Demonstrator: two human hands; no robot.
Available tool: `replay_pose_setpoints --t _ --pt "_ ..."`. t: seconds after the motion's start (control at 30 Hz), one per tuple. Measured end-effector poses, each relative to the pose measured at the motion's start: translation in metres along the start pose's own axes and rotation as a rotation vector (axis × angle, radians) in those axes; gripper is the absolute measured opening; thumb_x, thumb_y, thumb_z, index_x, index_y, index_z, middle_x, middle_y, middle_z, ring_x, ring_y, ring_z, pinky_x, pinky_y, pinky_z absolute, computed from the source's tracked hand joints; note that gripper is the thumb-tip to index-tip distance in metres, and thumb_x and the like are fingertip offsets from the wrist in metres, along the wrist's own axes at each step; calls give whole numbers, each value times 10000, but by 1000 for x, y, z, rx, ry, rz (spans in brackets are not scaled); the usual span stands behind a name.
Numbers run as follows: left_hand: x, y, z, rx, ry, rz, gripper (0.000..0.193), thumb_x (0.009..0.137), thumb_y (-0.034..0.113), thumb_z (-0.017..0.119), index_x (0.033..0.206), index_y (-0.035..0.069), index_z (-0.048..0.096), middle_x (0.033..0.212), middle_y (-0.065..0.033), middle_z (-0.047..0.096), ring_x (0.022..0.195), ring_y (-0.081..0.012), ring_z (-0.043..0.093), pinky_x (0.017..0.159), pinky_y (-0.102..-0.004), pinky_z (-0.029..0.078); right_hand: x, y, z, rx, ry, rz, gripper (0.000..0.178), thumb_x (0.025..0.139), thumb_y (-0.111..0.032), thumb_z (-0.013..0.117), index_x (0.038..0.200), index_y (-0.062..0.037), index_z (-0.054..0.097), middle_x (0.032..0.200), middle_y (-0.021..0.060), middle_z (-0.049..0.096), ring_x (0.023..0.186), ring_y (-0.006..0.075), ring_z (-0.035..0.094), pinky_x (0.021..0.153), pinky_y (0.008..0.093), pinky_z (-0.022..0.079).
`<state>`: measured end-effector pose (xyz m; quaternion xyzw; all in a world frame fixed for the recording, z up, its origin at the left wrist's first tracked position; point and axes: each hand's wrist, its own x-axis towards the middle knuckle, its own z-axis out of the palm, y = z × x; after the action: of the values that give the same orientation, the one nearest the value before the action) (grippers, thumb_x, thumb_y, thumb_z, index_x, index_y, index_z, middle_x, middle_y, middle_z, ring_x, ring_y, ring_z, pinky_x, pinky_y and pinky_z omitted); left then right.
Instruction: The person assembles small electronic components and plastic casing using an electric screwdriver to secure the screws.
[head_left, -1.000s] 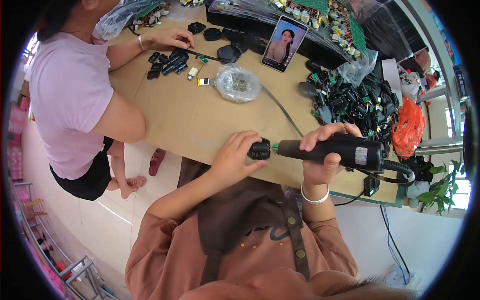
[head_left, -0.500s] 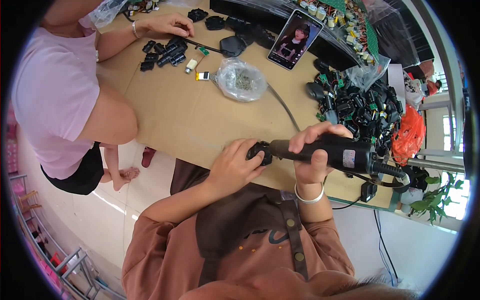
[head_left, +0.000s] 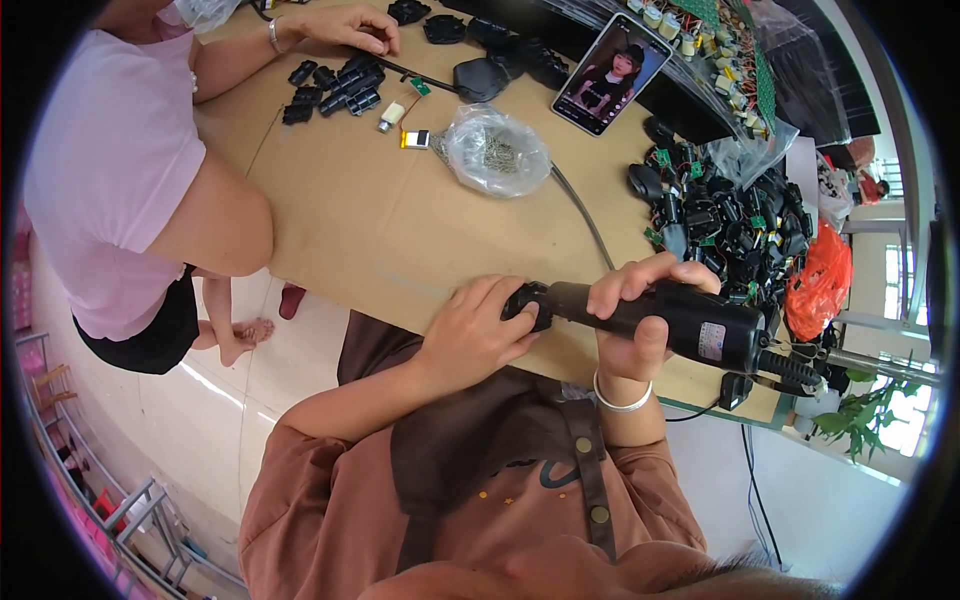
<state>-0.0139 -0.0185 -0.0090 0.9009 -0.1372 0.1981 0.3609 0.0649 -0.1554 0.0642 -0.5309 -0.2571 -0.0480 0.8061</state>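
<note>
1. Landmark: the clear plastic bag (head_left: 528,172) of small metal pieces, open on the brown work surface (head_left: 350,220). Positions, as I read them from beside the bench, refer to it.

2. Workpiece: a small black casing (head_left: 527,294), on the person's side of the bag and slightly to its right. The left hand (head_left: 472,325) is curled round it, gripping. Good practice, I judge, is a firm hold that resists twisting, with fingertips clear of the end facing the tool.

3. Tool: a black cylindrical power tool (head_left: 685,320), farther right of the bag than the casing, likewise on the person's side. The right hand (head_left: 630,345) is wrapped round its body. The tapered nose (head_left: 570,299) comes up to the casing's right-hand end; the very tip is hidden, so I cannot tell how it is seated.

4. Alignment: the casing is best squared to the tool's long axis and the pressure applied evenly along it; a tilted approach could slip.

5. Clearance: a grey cable (head_left: 585,207) runs from just beside the bag's right edge toward the right hand. It is best left slack, away from the nose.
</note>
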Motion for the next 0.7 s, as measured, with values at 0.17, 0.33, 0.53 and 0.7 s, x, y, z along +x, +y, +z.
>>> replay_pose_setpoints --t 0.17,0.33,0.53,0.7 --pt "0 -1 0 12 5 0 324 680 214 739 930 58 603 1080 -139 532 964 -306 542 768 -383 463 0 -1 -1 60 -7 41 560 766 -247 747 1136 -111 349 814 114 476 596 190 531 550 336 499" --pt "0 0 -1 10 -10 -1 322 685 216 732 934 54 605 1082 -139 532 973 -304 539 777 -382 459 1 1 -3 101 13 52 514 760 -227 745 1064 -89 353 802 119 466 578 188 524 547 336 497" --pt "0 -1 0 7 -21 -16 319 690 219 727 935 54 606 1082 -138 532 987 -304 534 785 -379 452 0 4 -6 146 -29 85 518 744 -222 755 1054 -86 364 802 119 470 575 194 524 543 336 491" --pt "-2 -2 2 7 -20 -19 312 693 223 724 933 64 605 1087 -134 532 998 -303 531 785 -375 449 2 0 2 153 12 89 570 723 -224 776 1095 -84 367 787 119 487 574 187 516 543 332 489"
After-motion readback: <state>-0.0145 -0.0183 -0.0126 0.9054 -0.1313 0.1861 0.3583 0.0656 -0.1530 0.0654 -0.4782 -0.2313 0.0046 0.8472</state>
